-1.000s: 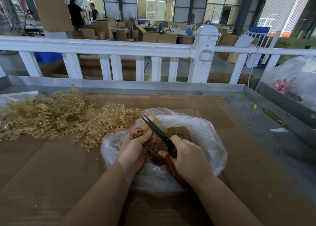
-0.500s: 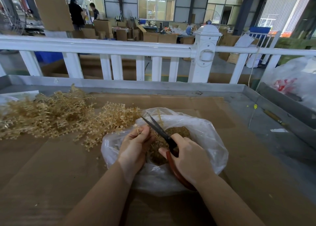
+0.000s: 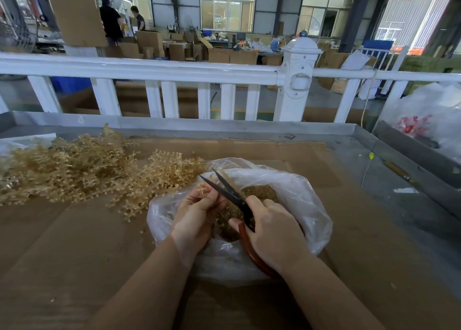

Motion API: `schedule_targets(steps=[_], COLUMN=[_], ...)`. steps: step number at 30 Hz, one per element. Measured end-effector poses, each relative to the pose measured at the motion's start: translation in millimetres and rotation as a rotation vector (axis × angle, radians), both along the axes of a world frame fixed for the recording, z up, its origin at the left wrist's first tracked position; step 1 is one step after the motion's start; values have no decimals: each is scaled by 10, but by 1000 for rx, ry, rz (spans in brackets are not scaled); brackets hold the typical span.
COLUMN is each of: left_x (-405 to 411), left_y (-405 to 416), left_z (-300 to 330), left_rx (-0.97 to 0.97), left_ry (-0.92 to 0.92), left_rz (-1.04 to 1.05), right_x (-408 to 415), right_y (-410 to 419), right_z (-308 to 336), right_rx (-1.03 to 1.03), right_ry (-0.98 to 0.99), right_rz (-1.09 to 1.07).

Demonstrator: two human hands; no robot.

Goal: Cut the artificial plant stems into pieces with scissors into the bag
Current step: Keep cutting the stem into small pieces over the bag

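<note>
A clear plastic bag (image 3: 306,200) lies open on the cardboard, with cut beige plant pieces (image 3: 259,192) inside. Over its mouth my left hand (image 3: 197,212) pinches a small tuft of artificial plant stem (image 3: 201,188). My right hand (image 3: 272,232) grips the red handles of the scissors (image 3: 228,188). Their dark blades are spread apart just right of the tuft. A big heap of beige artificial plant stems (image 3: 74,167) lies to the left, its edge reaching the bag.
Brown cardboard (image 3: 74,255) covers the metal table (image 3: 399,205), which has a raised rim. A white fence (image 3: 174,70) runs behind it. A second filled plastic bag (image 3: 429,120) sits at the far right. People and cartons stand far back.
The scissor blades, nearly together a second ago, have spread apart. My left hand has shifted slightly, still pinching the tuft over the bag.
</note>
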State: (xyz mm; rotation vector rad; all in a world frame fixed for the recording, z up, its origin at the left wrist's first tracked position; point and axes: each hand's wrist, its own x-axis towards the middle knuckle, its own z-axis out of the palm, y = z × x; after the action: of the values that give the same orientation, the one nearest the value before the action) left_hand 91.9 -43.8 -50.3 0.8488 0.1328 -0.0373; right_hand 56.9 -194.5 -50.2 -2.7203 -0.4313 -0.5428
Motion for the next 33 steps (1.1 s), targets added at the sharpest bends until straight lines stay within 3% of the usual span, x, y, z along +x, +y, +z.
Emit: schedule_targets(steps=[22,33], left_x=[7,55], left_y=[1,63], left_z=[-25,-58], left_rx=[78,-19], left_ry=[-10,1], left_rz=[-41,-117], right_x=[40,-1], right_y=[52,34], right_z=[1,-10], right_rx=[64,48], right_ry=[60,16], right_rz=[23,30])
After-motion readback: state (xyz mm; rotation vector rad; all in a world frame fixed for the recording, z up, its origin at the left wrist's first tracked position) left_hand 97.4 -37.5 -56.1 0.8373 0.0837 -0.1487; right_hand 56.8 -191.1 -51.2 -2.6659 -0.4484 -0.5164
